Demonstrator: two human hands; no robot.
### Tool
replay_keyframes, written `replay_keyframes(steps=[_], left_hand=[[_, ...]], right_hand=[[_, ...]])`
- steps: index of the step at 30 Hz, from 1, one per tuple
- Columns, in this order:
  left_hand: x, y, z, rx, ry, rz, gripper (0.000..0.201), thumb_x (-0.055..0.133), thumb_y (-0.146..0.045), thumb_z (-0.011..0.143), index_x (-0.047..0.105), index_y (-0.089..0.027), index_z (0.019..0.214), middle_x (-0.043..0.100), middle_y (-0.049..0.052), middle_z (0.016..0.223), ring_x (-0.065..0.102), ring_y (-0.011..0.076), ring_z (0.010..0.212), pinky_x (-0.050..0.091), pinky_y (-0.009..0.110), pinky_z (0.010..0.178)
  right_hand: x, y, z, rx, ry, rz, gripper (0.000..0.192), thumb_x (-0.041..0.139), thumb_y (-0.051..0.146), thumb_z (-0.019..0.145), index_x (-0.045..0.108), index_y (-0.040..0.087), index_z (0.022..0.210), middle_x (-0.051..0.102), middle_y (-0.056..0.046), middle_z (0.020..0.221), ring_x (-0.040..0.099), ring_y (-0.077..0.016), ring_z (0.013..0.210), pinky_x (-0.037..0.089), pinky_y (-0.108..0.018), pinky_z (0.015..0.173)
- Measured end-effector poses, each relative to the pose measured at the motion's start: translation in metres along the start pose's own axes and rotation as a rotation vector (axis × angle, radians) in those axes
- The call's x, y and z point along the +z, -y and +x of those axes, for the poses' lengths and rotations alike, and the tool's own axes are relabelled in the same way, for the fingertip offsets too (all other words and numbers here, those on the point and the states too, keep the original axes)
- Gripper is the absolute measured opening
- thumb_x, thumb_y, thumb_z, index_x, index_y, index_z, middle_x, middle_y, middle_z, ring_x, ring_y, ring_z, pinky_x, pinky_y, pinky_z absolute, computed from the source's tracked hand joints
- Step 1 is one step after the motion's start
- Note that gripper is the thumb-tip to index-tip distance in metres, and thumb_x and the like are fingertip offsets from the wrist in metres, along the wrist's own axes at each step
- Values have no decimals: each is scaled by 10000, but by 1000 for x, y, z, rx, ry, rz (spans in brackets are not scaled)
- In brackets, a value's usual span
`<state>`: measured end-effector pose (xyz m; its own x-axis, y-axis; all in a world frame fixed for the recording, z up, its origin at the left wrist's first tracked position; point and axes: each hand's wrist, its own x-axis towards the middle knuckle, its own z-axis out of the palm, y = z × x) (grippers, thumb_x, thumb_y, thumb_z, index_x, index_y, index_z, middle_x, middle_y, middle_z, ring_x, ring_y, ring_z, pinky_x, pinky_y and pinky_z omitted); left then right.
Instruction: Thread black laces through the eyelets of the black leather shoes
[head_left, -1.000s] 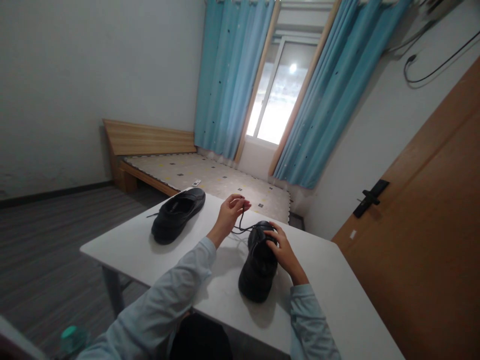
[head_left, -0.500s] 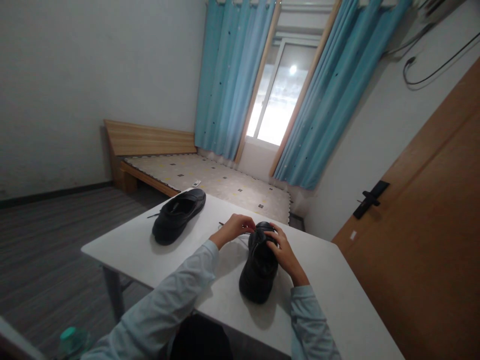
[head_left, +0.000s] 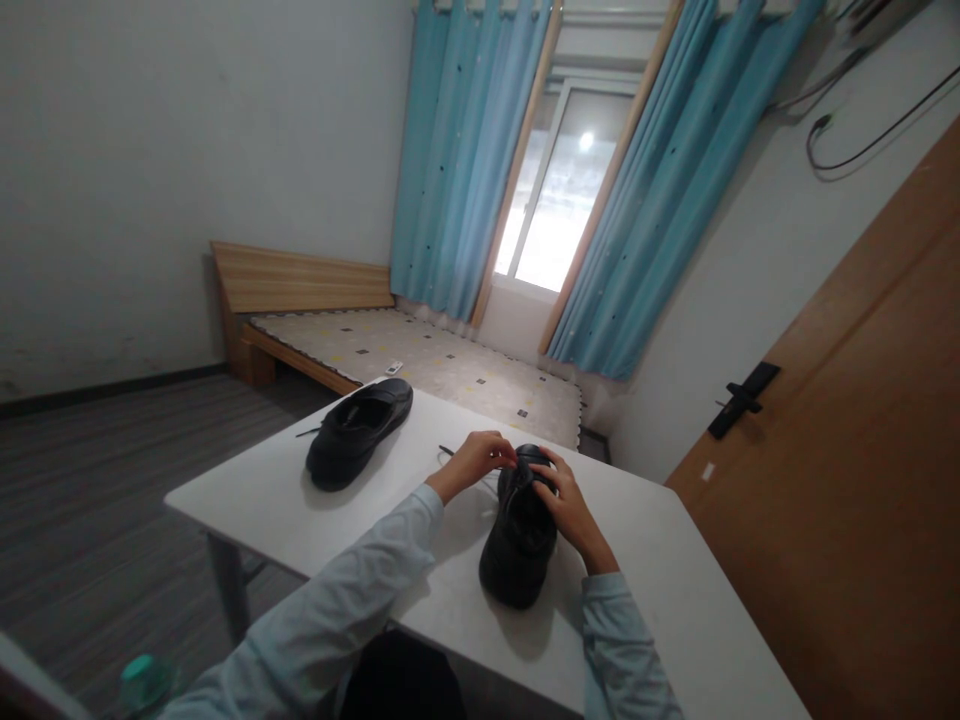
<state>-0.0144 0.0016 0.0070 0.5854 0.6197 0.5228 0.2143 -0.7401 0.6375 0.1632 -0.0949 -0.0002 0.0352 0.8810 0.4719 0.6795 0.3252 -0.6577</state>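
On the white, straight-edged table [head_left: 660,560], a black low-cut shoe [head_left: 516,565] pointed lengthwise, toe-first, away from the blue-sleeved person [head_left: 337,605]. The half-curled right hand [head_left: 567,500] gripped it; the pinched left hand's [head_left: 480,458] hold I couldn't tell.

Nearer shoe [head_left: 517,560] & farther shoe [head_left: 337,455]: leather-like, smooth, low sheen from where I stand. Tabletop [head_left: 637,540]: smooth, semi-gloss. Headboard [head_left: 300,278]: wood-look w/ visible grain, satin. Curtains [head_left: 465,150]: soft cloth, matt. Mattress [head_left: 420,345]: printed fabric, matt. Door [head_left: 847,420]: wood-look, smooth, sl. gloss. Window [head_left: 559,200]: glass, glossy. Wall [head_left: 187,120]: matt. Sleeves [head_left: 330,605]: matt cloth, sl. creased.
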Motion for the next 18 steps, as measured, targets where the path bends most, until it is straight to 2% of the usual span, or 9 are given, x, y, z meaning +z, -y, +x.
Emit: replay_keyframes(steps=[7, 14, 18], left_hand=[[4, -1, 0, -76, 31, -94, 96, 663, -225, 730, 695, -163, 796, 697, 10, 751, 621, 118, 699, 442, 186, 656], [0, -8, 0, -109, 19, -126, 119, 643, -181, 732, 675, -169, 845, 705, 15, 805, 643, 123, 748, 464, 193, 687], [1, -7, 0, -132, 21, -151, 137, 638, -150, 722, 664, -161, 855, 689, 15, 767, 635, 119, 721, 475, 194, 665]], right_hand=[[2, 2, 0, -19, -51, 4, 207, 557, 251, 739, 700, 209, 883, 532, -88, 1246, 448, -260, 1187, 284, -442, 1053], [7, -2, 3, 54, -97, 60, 178, 588, 235, 679, 703, 196, 810, 565, -106, 1185, 489, -271, 1144, 302, -451, 1034], [8, -1, 3, 84, -102, 58, 187, 584, 252, 684, 709, 183, 805, 567, -122, 1174, 495, -274, 1135, 307, -448, 1027]])
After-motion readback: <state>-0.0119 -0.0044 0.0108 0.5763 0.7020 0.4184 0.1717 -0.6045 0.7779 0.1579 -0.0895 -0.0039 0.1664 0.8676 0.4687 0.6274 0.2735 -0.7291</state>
